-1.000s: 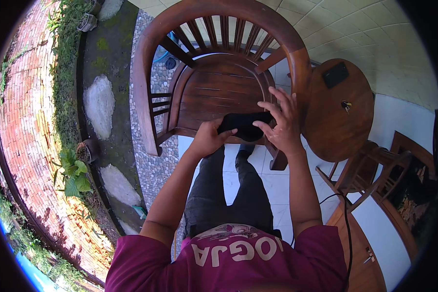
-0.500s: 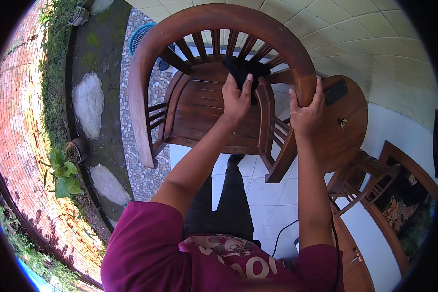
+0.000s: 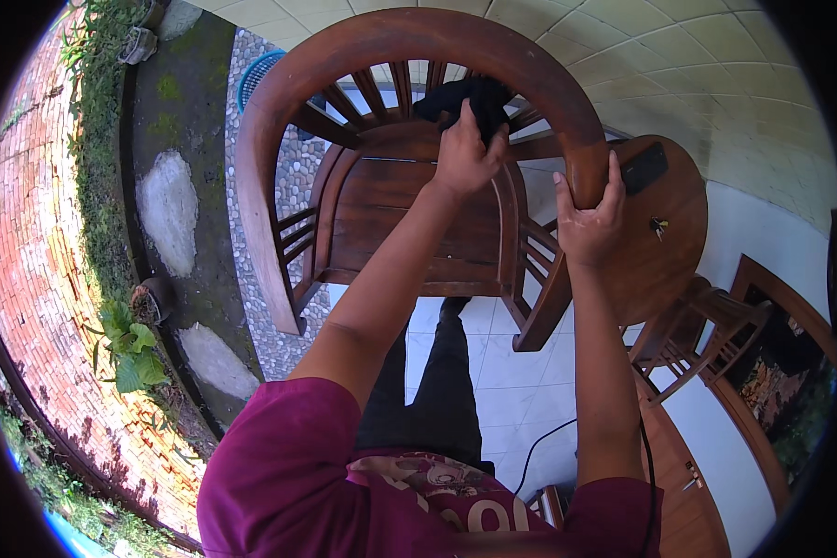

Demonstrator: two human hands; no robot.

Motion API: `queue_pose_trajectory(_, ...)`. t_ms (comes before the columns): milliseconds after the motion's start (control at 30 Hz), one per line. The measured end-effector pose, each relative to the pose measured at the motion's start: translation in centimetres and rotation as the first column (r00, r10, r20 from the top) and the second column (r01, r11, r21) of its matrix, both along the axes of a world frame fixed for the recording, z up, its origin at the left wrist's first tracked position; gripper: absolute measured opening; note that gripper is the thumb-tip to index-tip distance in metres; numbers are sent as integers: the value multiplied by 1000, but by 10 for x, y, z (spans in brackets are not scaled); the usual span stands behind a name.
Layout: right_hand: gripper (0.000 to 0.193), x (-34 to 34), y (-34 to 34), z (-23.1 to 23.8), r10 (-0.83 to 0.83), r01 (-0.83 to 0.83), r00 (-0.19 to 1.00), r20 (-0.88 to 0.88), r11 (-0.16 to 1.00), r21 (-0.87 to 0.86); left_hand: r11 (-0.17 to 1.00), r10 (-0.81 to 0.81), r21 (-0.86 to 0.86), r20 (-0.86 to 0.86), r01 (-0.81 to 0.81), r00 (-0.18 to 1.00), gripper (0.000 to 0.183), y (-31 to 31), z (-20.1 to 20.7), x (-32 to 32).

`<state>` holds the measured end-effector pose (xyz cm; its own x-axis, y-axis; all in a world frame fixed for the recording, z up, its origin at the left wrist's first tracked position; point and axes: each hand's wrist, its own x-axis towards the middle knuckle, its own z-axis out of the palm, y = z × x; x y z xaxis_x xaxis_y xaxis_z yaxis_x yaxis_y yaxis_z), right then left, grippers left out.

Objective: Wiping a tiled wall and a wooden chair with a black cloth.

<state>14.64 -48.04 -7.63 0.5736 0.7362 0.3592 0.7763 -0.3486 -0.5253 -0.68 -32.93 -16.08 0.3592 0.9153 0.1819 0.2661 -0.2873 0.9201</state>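
Observation:
A dark brown wooden armchair (image 3: 409, 209) with a curved top rail and slatted back stands in front of me. My left hand (image 3: 471, 153) is closed on a black cloth (image 3: 456, 97), pressing it against the back slats on the right side, above the seat. Part of the cloth lies behind the fingers. My right hand (image 3: 591, 214) grips the right end of the chair's curved rail (image 3: 581, 149), thumb on one side and fingers on the other.
Right of the chair is a round wooden table (image 3: 670, 242) bearing a dark phone (image 3: 645, 168) and a small set of keys (image 3: 658, 226). A wooden stool (image 3: 702, 325) stands nearer. A blue basket (image 3: 259, 76) sits behind the chair at left. A tiled wall (image 3: 716, 93) rises beyond.
My left hand has moved up and slightly right with the black cloth, farther along the back slats. My right hand keeps its hold on the rail. The view has shifted slightly.

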Motion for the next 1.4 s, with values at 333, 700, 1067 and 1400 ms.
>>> queue_pose_trajectory(333,86,1,0,-2,-11,10,999,31,1000,15,962,-78,-273,-317,-13,945,56,-26,-102,-25)
queue_pose_trajectory(700,86,1,-1,-2,-3,3,1000,28,1000,1,967,100,-244,116,-70,988,41,-24,-4,-3)
queue_pose_trajectory(1067,85,2,-2,-4,2,-2,1000,7,999,39,935,94,320,184,-150,978,30,-31,15,17)
queue_pose_trajectory(1400,87,1,-2,-3,-2,2,1000,6,998,56,934,357,29,-70,-356,931,29,-19,-71,9)
